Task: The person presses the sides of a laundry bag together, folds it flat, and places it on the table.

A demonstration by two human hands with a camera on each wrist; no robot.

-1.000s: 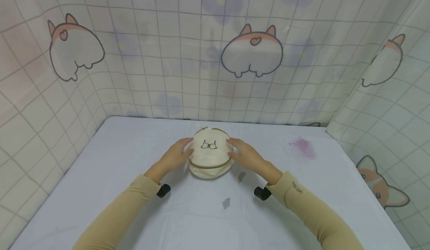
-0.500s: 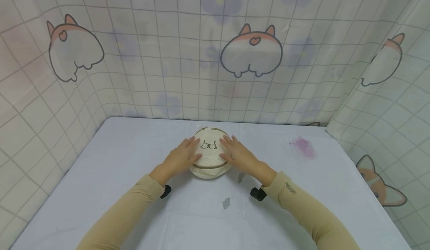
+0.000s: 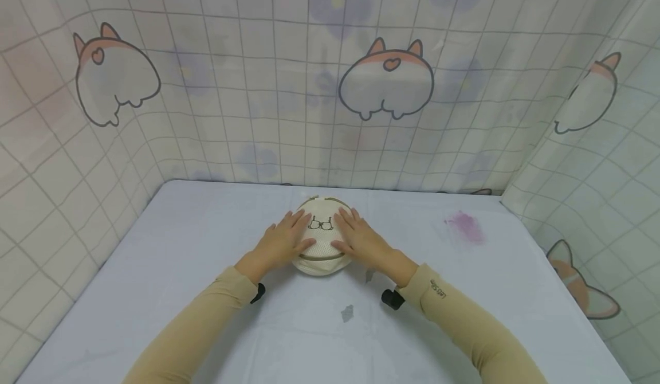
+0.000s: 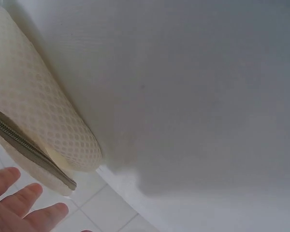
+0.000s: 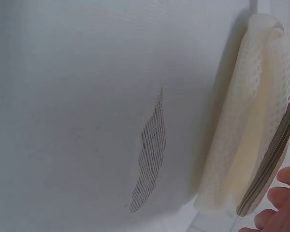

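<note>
A cream, round mesh laundry bag (image 3: 322, 236) with a small line drawing of a bra on its top sits at the far middle of the table. On its left side lies my left hand (image 3: 280, 243), fingers spread over the top. My right hand (image 3: 365, 245) lies likewise on the right side, its thumb pointing inward. Neither hand grips anything. In the left wrist view, a brown zipper (image 4: 26, 145) runs round the bag's honeycomb mesh side, with fingertips (image 4: 26, 197) beside it. The right wrist view shows the zipper (image 5: 270, 162) edge and the bag's creased side wall (image 5: 244, 125).
A white cloth covers the table (image 3: 206, 223). It bears a pink stain (image 3: 466, 226) at the right and grey patches, one (image 3: 348, 313) nearer the front. Grid-patterned curtains (image 3: 247, 74) with corgi drawings enclose the back and sides.
Both hands have moved inward from the bag's sides onto its top, their fingers now nearer each other over it. The bag has stayed in place.
</note>
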